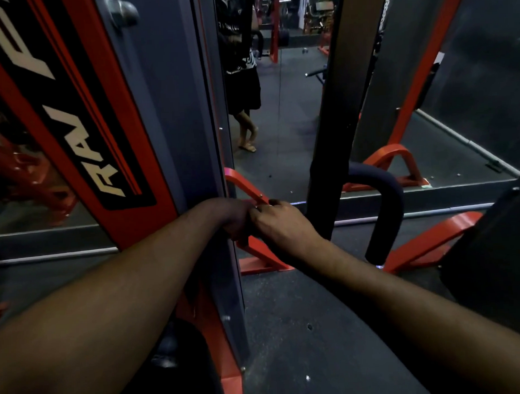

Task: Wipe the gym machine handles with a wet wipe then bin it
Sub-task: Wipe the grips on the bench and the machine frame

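My left hand [234, 218] and my right hand [280, 225] meet knuckle to knuckle in the middle of the view, just in front of a red angled frame bar [243, 182] at the foot of the gym machine. Both have their fingers curled inward towards each other. Whatever lies between them is hidden, and no wet wipe shows in the dim light. A dark padded curved handle [384, 204] stands to the right of my right hand, apart from it. No bin is in view.
The machine's grey column [173, 111] with its red and black lettered panel [73, 120] fills the left. A black upright post [330, 129] rises behind my right hand. A wall mirror [279, 113] reflects a standing person. Red frame feet [431, 244] and dark rubber floor [301, 328] lie below.
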Action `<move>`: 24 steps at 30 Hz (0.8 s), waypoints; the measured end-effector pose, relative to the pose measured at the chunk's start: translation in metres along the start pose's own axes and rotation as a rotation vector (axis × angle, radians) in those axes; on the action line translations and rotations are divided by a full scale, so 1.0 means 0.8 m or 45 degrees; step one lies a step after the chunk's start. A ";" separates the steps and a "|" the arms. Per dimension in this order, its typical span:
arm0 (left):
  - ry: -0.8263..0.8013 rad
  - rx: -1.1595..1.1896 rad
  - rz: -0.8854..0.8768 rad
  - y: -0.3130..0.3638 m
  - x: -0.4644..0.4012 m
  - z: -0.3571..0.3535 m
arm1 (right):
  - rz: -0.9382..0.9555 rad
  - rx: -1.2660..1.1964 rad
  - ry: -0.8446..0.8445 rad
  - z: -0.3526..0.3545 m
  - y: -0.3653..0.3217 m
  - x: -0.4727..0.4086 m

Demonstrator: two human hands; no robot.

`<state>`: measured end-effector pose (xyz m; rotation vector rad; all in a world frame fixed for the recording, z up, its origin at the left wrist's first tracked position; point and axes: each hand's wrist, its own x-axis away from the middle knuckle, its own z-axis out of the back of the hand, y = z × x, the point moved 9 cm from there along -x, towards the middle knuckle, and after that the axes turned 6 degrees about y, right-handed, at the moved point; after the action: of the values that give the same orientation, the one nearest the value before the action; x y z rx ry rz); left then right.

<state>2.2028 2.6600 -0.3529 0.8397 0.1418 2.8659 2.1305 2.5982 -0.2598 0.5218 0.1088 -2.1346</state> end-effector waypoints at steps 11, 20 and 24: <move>0.122 0.009 -0.071 0.007 0.008 0.010 | -0.086 -0.067 0.385 0.011 0.016 0.096; 0.107 -0.038 -0.064 0.012 0.013 0.014 | -2.158 -2.760 1.126 -0.185 -0.005 0.156; 0.135 -0.014 -0.055 0.007 0.009 0.013 | -2.100 -3.008 1.462 -0.193 0.011 0.096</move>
<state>2.2022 2.6562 -0.3396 0.6738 0.1542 2.8686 2.1493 2.5756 -0.4298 0.1183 -2.4866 0.3879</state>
